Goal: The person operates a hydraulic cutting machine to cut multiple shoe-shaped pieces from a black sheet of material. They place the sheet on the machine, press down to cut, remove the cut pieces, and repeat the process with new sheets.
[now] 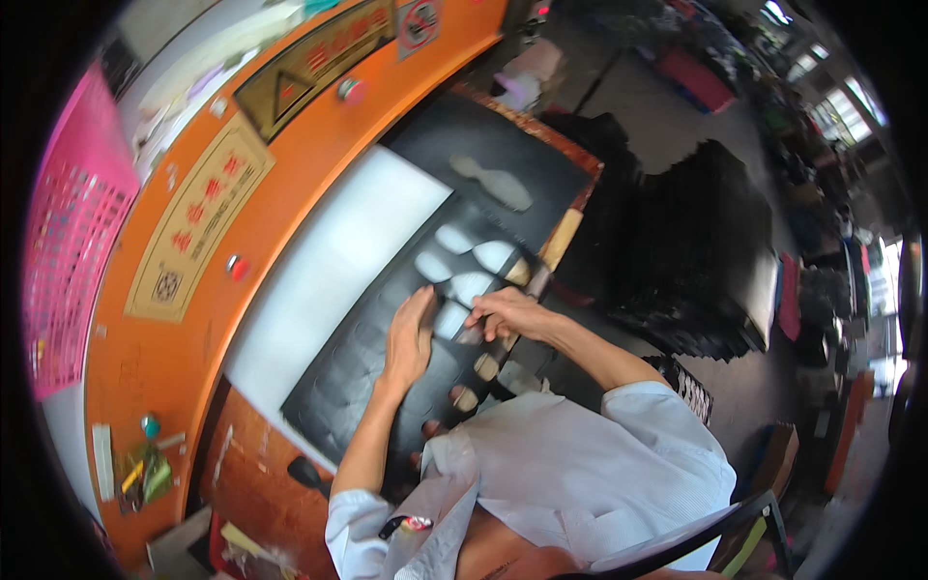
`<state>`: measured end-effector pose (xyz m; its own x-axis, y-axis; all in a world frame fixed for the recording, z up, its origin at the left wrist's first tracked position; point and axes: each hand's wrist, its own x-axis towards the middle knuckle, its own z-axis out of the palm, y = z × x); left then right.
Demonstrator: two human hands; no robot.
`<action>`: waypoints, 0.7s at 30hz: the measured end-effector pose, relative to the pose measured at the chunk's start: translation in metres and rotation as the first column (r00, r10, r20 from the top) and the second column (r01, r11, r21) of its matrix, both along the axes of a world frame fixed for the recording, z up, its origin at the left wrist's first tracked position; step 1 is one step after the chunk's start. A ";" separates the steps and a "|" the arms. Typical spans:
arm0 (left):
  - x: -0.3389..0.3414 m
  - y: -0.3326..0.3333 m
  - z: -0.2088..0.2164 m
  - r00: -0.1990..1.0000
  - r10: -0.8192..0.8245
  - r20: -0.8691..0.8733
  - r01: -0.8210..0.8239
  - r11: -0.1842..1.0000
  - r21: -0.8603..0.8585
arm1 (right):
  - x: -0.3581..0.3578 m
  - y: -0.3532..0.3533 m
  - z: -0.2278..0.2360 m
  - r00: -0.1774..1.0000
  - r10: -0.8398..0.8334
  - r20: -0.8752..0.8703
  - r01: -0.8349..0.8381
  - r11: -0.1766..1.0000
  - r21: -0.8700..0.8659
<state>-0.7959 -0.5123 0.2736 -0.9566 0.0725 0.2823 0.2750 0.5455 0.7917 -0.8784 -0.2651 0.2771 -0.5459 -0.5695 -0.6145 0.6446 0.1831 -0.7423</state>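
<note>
A black sheet [350, 372] lies at a slant over a white board [319, 256]. Toward its far end are several sole-shaped openings, through which white shows [471, 287]. Rounded tan patches [486, 367] show along the sheet's right edge. My left hand [411, 333] rests at the sheet beside the openings, fingers stretched out and slightly blurred. Across from it, my right hand [507, 314] is over the openings near the right edge. Its fingers are bent together; what they hold, if anything, I cannot make out.
An orange machine front [290, 164] with red buttons runs along the left, beside a pink basket [82, 222]. Past the sheet, a grey sole-shaped piece [493, 184] lies on a dark surface. Tall black stacks [710, 242] stand at right.
</note>
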 end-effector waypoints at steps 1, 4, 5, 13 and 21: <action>-0.001 -0.001 -0.001 0.981 0.130 0.147 -0.162 0.959 0.233 | 0.005 0.000 0.005 0.995 0.032 -0.098 -0.026 0.998 0.061; 0.000 -0.015 0.001 0.947 0.156 0.282 -0.228 0.942 0.246 | 0.015 -0.001 0.013 0.914 0.115 -0.390 -0.019 0.970 0.241; 0.000 -0.013 0.000 0.919 0.182 0.351 -0.266 0.941 0.208 | 0.017 -0.002 0.014 0.896 0.103 -0.433 0.002 0.972 0.234; 0.001 0.017 -0.009 0.998 0.058 -0.008 -0.058 0.953 -0.298 | 0.013 -0.015 -0.013 0.930 0.000 -0.367 0.060 0.987 0.152; -0.004 0.012 -0.007 0.966 0.230 -0.116 -0.257 0.880 -0.400 | 0.009 -0.012 -0.015 0.942 -0.024 -0.335 0.057 0.994 0.090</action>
<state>-0.7994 -0.5001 0.2668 -0.9400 -0.0383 0.3390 0.1339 0.8725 0.4699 -0.8696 -0.2773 0.2622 -0.7501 -0.4895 -0.4448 0.3721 0.2436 -0.8956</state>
